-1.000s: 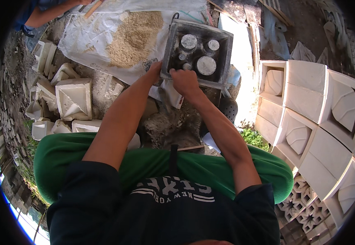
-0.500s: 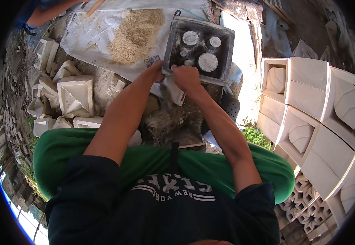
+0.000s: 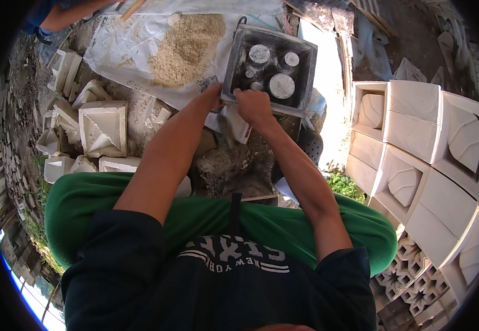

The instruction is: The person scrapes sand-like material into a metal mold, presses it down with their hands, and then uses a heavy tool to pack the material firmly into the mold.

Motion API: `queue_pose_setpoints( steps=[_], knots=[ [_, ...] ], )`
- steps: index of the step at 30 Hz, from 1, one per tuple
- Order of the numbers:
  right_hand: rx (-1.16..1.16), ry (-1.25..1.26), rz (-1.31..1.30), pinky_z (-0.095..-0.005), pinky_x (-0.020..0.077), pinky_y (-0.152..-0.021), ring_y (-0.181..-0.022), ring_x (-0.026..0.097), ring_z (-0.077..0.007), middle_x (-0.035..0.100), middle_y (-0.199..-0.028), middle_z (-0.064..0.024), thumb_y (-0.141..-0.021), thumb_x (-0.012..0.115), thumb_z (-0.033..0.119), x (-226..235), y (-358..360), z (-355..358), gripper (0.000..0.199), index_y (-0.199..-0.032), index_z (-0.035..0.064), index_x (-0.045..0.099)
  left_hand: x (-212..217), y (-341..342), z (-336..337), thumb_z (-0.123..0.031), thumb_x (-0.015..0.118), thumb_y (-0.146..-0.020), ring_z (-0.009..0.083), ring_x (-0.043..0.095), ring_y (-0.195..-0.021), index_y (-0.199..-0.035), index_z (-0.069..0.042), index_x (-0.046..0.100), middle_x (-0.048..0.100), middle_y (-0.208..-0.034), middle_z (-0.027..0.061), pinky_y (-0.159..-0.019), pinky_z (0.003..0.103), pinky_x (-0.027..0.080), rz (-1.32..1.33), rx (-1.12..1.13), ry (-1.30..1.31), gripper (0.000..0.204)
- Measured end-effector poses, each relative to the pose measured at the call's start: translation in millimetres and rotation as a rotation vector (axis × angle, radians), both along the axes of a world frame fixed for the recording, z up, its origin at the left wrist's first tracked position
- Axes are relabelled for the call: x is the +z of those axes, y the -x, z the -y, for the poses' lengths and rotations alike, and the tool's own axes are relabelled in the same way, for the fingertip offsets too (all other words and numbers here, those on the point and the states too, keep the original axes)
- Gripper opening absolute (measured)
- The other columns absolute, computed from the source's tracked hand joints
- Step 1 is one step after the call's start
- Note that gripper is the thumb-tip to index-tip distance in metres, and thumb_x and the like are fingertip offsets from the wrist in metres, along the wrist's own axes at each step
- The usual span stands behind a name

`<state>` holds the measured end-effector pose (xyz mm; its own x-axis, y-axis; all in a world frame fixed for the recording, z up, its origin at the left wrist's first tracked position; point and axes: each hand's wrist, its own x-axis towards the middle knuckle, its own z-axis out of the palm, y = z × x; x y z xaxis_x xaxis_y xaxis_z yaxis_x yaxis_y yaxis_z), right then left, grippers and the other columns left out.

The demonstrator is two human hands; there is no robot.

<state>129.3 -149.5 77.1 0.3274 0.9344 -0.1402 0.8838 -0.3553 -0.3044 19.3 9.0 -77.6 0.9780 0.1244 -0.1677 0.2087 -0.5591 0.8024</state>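
Observation:
In front of me stands a dark grey square mould box [image 3: 310,60] with several round, pale-topped cylinders of different sizes inside; the large one [image 3: 282,86] is nearest its right front. My right hand [image 3: 255,107] is closed at the box's near wall, close to the left front corner, fingertips against the rim. Just outside that same corner, my left hand [image 3: 212,97] is closed too, its fingers partly hidden. What either hand grips does not show. Below the hands, a small whitish packet or cloth [image 3: 239,128] lies between my forearms.
A pale sheet [image 3: 118,47] with a heap of sand [image 3: 187,49] spreads beyond my left hand. Cast pale blocks [image 3: 103,129] lie at the left. Stacked hollow blocks [image 3: 413,129] rise at the right. Another person's arm [image 3: 66,15] enters at the upper left.
The view has shifted slightly, so the box and sheet sit a little lower and farther right. Both hands stay at the box's near left corner, closed as before.

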Motion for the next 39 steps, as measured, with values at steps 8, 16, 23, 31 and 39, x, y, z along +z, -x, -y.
queue_pose_setpoints(
  steps=[8,16,23,31,39],
  knots=[
    [-0.010,-0.024,-0.002,-0.0466,0.0510,-0.059,-0.071,0.068,-0.0340,0.067,-0.074,-0.0146,-0.079,0.054,0.010,1,3,-3,0.020,-0.096,0.0088,0.065,3,-2,-12,-0.030,0.075,-0.075,0.0313,0.068,-0.093,-0.102,-0.006,0.070,0.071,-0.097,0.0151,-0.079,0.038,0.054,-0.121,0.229,-0.031,0.036],
    [-0.020,-0.054,0.017,-0.0450,0.0519,-0.057,-0.068,0.069,-0.0315,0.068,-0.072,-0.0136,-0.081,0.055,0.011,-4,2,5,0.016,-0.092,0.0078,0.066,89,-49,11,-0.063,0.051,-0.090,0.0350,0.066,-0.098,-0.103,0.001,0.071,0.069,-0.099,0.0241,-0.084,0.039,0.049,-0.338,1.013,0.252,0.069],
    [-0.075,-0.113,0.020,-0.0452,0.0520,-0.060,-0.074,0.068,-0.0316,0.068,-0.079,-0.0133,-0.081,0.053,0.009,-10,10,7,0.016,-0.093,0.0070,0.062,106,-52,20,-0.070,0.048,-0.088,0.0277,0.062,-0.085,-0.105,0.004,0.070,0.067,-0.088,0.0209,-0.085,0.039,0.046,-0.184,1.067,0.507,0.078],
    [0.122,-0.619,-0.019,-0.0404,0.0466,-0.085,-0.103,0.057,-0.0263,0.061,-0.098,-0.0102,-0.080,0.067,0.022,-16,9,26,0.026,-0.100,0.0057,0.063,107,-54,27,-0.061,0.045,-0.094,0.0392,0.064,-0.093,-0.099,0.002,0.068,0.068,-0.093,0.0224,-0.084,0.044,0.047,-0.122,0.828,0.191,0.067],
    [-0.108,-0.399,0.085,-0.0439,0.0394,-0.092,-0.106,0.055,-0.0262,0.063,-0.103,-0.0076,-0.075,0.073,0.031,-2,-41,30,0.038,-0.104,0.0071,0.066,121,-51,55,-0.035,0.057,-0.091,0.0394,0.045,-0.127,-0.134,-0.016,0.050,0.045,-0.139,0.0205,-0.105,0.050,0.036,0.337,0.843,-0.425,0.048]
  ],
)
